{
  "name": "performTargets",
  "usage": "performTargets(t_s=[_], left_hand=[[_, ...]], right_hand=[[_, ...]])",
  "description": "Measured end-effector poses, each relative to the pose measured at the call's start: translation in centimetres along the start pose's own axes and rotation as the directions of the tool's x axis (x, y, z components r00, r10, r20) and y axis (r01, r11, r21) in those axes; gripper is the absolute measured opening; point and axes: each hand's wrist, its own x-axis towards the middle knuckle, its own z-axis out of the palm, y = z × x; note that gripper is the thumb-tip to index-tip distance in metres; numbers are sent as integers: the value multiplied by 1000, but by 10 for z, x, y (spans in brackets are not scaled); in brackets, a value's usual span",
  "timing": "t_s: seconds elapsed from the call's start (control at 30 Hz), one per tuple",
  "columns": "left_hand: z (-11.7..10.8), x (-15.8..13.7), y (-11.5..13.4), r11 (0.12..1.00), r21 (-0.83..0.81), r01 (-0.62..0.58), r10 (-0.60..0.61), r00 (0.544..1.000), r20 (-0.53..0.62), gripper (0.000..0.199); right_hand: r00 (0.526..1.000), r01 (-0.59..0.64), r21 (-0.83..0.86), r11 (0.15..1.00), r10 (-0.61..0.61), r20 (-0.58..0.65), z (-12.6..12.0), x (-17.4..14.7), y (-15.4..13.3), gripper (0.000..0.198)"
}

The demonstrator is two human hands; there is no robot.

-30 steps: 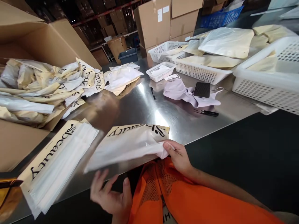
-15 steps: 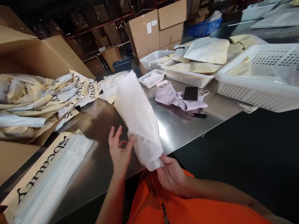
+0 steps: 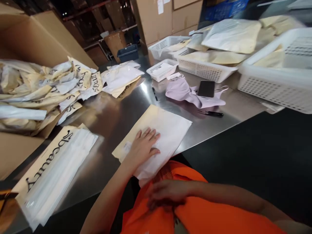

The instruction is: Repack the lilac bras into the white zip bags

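A flat garment bag (image 3: 168, 125), white and cream with a crinkled clear film, lies on the metal table (image 3: 97, 156) with its near end reaching over the front edge. On top of it my left hand (image 3: 143, 146) rests palm down, fingers spread. My right hand (image 3: 168, 193) is off the bag, in front of the orange clothing at my waist, and motion smears its fingers. Farther right lies a lilac bra (image 3: 181, 92) with a black phone (image 3: 206, 88) on it. Black thread snips (image 3: 212, 113) lie just in front.
At left, an open carton (image 3: 70, 42) holds many bagged packets. A stack of bags marked "beauty" (image 3: 52, 159) lies near the front left. White baskets (image 3: 202, 70) with packets and a small white tray (image 3: 162, 70) stand at the back right. More bags (image 3: 122, 76) lie behind.
The bag was held up, tilted, by my right hand with my left beside it; now it lies flat. My left hand has settled on it. My right hand has let go and drawn back toward my waist.
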Motion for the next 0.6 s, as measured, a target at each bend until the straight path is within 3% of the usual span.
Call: performTargets(t_s=[0.03, 0.07, 0.1, 0.13, 0.17, 0.2, 0.23, 0.27, 0.3, 0.37, 0.4, 0.47, 0.53, 0.6], left_hand=[[3, -12, 3, 998, 61, 4, 0, 997, -73, 43], [6, -26, 10, 993, 121, -1, 20, 988, -154, 40], [9, -39, 19, 987, 159, -32, 66, 974, -215, 39], [13, -51, 30, 985, 154, -83, 121, 960, -253, 37], [17, -60, 42, 983, 105, -147, 171, 949, -264, 35], [22, -68, 54, 980, 17, -201, 198, 948, -249, 31], [28, -73, 64, 971, -100, -217, 193, 958, -213, 26], [34, -75, 71, 955, -228, -191, 155, 973, -169, 22], [40, -76, 76, 927, -354, -123, 86, 989, -118, 21], [53, -73, 80, 797, -600, 70, -88, 996, -1, 26], [59, -70, 80, 660, -731, 174, -180, 981, 72, 29], [71, -62, 81, 264, -904, 338, -281, 923, 263, 34], [84, -56, 82, -82, -903, 421, -248, 869, 428, 44], [95, -52, 85, -223, -862, 455, -191, 847, 496, 55]], right_hand=[[986, -92, -101, 991, 105, 132, -10, -18, -9, 29], [989, -82, -224, 971, 107, 99, -24, -35, -17, 36], [997, -30, -395, 918, 0, -75, -40, -49, -25, 38], [942, -12, -563, 826, -180, -283, -59, -59, -31, 38], [817, -64, -710, 702, -371, -441, -79, -67, -36, 38], [665, -179, -805, 566, -533, -523, -98, -71, -39, 39], [546, -317, -842, 436, -643, -538, -116, -72, -41, 42], [482, -445, -836, 322, -700, -527, -131, -71, -43, 47], [458, -557, -799, 227, -718, -523, -142, -68, -45, 52], [471, -713, -692, 114, -653, -593, -152, -59, -52, 56], [482, -763, -641, 89, -582, -655, -151, -54, -57, 55], [508, -813, -579, 68, -404, -761, -140, -46, -68, 51], [577, -791, -607, 79, -235, -782, -122, -40, -75, 45], [684, -697, -696, 173, -129, -718, -101, -37, -76, 40]])
